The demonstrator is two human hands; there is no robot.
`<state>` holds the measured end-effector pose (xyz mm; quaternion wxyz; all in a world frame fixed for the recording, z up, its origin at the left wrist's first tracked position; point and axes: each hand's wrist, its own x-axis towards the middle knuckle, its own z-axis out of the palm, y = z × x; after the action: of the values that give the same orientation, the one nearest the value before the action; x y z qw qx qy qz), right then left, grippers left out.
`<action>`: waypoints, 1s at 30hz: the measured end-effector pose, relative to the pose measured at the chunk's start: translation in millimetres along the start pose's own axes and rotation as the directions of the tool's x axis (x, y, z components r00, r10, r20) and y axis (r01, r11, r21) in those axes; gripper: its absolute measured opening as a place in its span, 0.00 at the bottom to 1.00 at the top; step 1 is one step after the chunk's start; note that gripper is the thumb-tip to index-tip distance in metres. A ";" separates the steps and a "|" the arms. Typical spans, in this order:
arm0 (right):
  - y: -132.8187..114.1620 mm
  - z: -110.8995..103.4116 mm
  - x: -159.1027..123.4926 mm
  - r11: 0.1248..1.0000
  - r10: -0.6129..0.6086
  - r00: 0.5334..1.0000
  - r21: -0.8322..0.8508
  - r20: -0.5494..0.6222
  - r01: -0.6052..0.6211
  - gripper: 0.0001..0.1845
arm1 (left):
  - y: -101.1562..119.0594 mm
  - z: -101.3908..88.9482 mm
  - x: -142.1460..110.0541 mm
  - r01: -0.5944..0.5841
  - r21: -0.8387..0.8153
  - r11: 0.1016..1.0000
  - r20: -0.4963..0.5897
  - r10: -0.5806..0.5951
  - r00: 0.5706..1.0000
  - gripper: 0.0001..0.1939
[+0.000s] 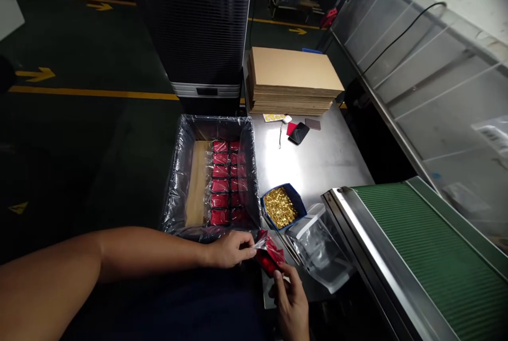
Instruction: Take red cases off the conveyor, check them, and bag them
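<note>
My left hand [232, 249] pinches the clear plastic edge of a red packet [269, 254], thumb and forefinger together. The packet's lower right corner sits between the thumb and fingers of my right hand [291, 301]. Left of it stands a bin lined with clear plastic [174, 193], where wrapped red packets [220, 186] lie in two columns beside a strip of brown cardboard [197, 185]. Just beyond my hands, a blue tray [298, 200] holds many small gold pieces [280, 207]. Clear plastic bags [319, 245] lie right of the packet.
A green ribbed conveyor belt [428, 245] with a metal side rail runs along the right. Flat cardboard [296, 71] is stacked at the back of the metal table [329, 158]. A black phone [299, 133] lies near it. A tall dark machine [194, 34] stands behind the bin.
</note>
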<state>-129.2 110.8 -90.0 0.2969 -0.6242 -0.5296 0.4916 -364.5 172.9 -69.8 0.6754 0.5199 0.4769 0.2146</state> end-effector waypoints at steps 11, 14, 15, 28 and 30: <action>-26.3 -6.1 -10.4 0.783 0.210 0.919 0.506 0.333 -0.363 0.20 | 63.8 -9.3 -6.6 -0.147 0.024 0.989 -0.264 0.148 0.953 0.10; -21.3 -3.0 -14.9 0.699 0.246 0.914 0.595 0.322 -0.398 0.20 | 86.0 -12.1 -14.4 -0.218 0.087 0.972 -0.258 0.234 0.937 0.10; -20.4 -2.0 -16.3 0.679 0.259 0.913 0.613 0.316 -0.405 0.21 | 91.8 -12.4 -16.5 -0.240 0.097 0.966 -0.258 0.257 0.931 0.10; -25.1 -16.7 -37.4 0.736 0.344 0.926 0.567 0.158 -0.370 0.25 | 124.2 -12.4 -37.5 -0.585 0.307 0.751 -0.299 0.659 0.690 0.11; -29.9 -15.4 -41.7 0.772 0.352 0.928 0.525 0.117 -0.359 0.22 | 127.5 -12.8 -37.8 -0.614 0.232 0.755 -0.301 0.655 0.693 0.10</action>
<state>-124.1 81.3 -45.6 0.3583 -0.6014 -0.2445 0.6709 -366.4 196.3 61.7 0.4284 0.6406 0.3954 0.4997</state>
